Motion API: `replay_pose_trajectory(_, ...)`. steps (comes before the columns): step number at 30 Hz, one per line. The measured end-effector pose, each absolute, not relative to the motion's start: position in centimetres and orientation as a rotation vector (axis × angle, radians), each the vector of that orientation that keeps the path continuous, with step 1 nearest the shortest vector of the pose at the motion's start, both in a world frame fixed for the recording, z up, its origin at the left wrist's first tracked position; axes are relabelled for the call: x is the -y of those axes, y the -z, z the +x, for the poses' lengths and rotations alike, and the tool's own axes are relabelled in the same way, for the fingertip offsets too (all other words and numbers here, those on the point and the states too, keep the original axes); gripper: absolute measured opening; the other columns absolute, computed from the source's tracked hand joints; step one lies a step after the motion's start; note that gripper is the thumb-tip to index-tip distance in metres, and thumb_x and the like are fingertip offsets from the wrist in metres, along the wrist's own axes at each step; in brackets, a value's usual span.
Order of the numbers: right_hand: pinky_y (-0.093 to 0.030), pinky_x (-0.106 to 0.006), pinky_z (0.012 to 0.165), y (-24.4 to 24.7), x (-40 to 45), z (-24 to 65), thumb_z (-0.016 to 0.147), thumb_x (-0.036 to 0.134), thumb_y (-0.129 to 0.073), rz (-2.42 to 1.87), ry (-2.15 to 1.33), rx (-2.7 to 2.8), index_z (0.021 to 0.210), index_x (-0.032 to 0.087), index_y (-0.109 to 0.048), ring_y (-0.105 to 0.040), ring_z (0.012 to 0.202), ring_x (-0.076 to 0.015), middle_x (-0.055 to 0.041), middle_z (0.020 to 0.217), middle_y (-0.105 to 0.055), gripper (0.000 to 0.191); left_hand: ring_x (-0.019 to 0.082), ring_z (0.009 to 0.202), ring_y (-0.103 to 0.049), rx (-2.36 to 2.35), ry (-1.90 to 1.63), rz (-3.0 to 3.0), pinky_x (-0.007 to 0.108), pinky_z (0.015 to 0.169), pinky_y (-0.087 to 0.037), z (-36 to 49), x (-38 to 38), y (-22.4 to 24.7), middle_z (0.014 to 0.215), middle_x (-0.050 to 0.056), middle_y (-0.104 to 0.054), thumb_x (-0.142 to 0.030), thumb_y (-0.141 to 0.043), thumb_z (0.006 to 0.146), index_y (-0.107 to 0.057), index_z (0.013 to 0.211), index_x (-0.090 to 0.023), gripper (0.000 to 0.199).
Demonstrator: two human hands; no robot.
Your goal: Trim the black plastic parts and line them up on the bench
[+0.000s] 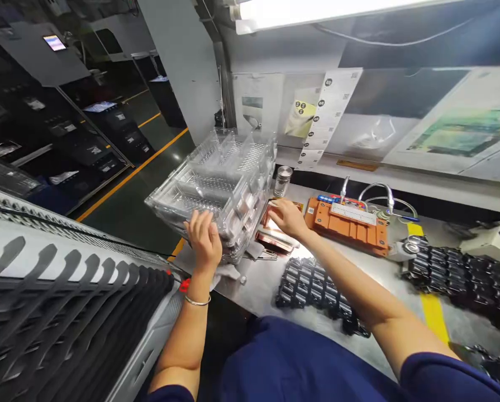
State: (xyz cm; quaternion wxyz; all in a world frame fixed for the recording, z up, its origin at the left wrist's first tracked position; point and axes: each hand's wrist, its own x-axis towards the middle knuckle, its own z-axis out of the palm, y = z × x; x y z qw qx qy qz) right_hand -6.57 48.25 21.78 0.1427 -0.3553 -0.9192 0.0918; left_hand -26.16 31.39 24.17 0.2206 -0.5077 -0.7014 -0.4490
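Observation:
A stack of clear plastic trays (210, 184) with divided compartments stands at the left end of the metal bench. My left hand (203, 237) is at the stack's near edge, fingers stretched upward and thumb apart. Whether its fingertips touch the top tray, I cannot tell. Over some shiny copper-coloured pieces (272, 241) to the right of the stack, my right hand (289, 218) reaches left with its fingers loosely bent and apart. Nothing shows in either hand. Part of the copper-coloured pieces is hidden beneath the right hand.
A lidded glass jar (282, 181) stands behind my right hand. Farther right is an orange fixture (348, 226) with hoses. Black moulded parts (312, 285) lie before me, with more black parts (463, 273) at right. A slotted rack (65, 312) flanks me on the left.

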Motion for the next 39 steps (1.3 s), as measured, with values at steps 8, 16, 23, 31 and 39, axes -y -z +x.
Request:
replay_pose_trajectory(8,-0.045,-0.049,0.098,-10.1,-47.6,-0.1,0.092,0.032,-0.058,-1.219,-0.429,2.819,0.123,0.017,-0.056,-0.054,0.117,-0.0253,-0.0109,0.132,-0.054,0.035,0.025,0.111,-0.06,2.239,1.838,-1.56,0.048,0.105,-0.041,-13.5,-31.4,-18.8,0.105,0.01,-0.068,-0.028,-0.063,0.079,-0.064,0.09,-0.018,0.015)
replay_pose_trajectory(16,-0.053,-0.04,0.085,-9.7,-50.8,0.8,0.093,0.034,-0.055,-1.217,-0.72,2.748,0.119,0.018,-0.057,-0.061,0.1,-0.0194,-0.0085,0.12,-0.059,0.03,0.016,0.064,-0.066,3.227,2.161,-0.746,0.03,0.06,-0.056,-10.7,-38.0,-15.6,0.079,0.011,-0.069,-0.042,-0.06,0.082,-0.06,0.082,-0.013,0.029)
replay_pose_trajectory(23,-0.053,-0.041,0.086,-10.8,-49.2,3.2,0.093,0.033,-0.056,-1.024,-0.876,2.549,0.115,0.016,-0.059,-0.062,0.1,-0.0191,-0.0078,0.117,-0.061,0.028,0.023,0.071,-0.071,3.493,2.287,-0.634,0.036,0.065,-0.058,-11.5,-41.2,-15.4,0.083,0.018,-0.071,-0.049,-0.056,0.085,-0.059,0.093,-0.009,0.041)
replay_pose_trajectory(31,-0.055,-0.037,0.087,-13.4,-46.3,6.8,0.089,0.028,-0.058,-0.968,-0.955,2.226,0.107,0.02,-0.067,-0.065,0.102,-0.0216,-0.0096,0.111,-0.07,0.022,0.016,0.078,-0.07,3.183,2.307,-1.574,0.031,0.081,-0.055,-8.6,-41.4,-16.2,0.086,0.007,-0.073,-0.014,-0.063,0.076,-0.065,0.101,-0.013,0.025)
replay_pose_trajectory(39,-0.054,-0.039,0.09,-17.7,-43.6,8.2,0.091,0.029,-0.048,-1.117,-1.005,2.023,0.106,0.019,-0.071,-0.068,0.096,-0.0229,-0.0101,0.106,-0.073,0.03,0.018,0.074,-0.066,2.77,1.976,-2.357,0.03,0.077,-0.053,-6.0,-40.3,-18.2,0.079,0.005,-0.071,-0.012,-0.059,0.076,-0.068,0.087,-0.017,0.015)
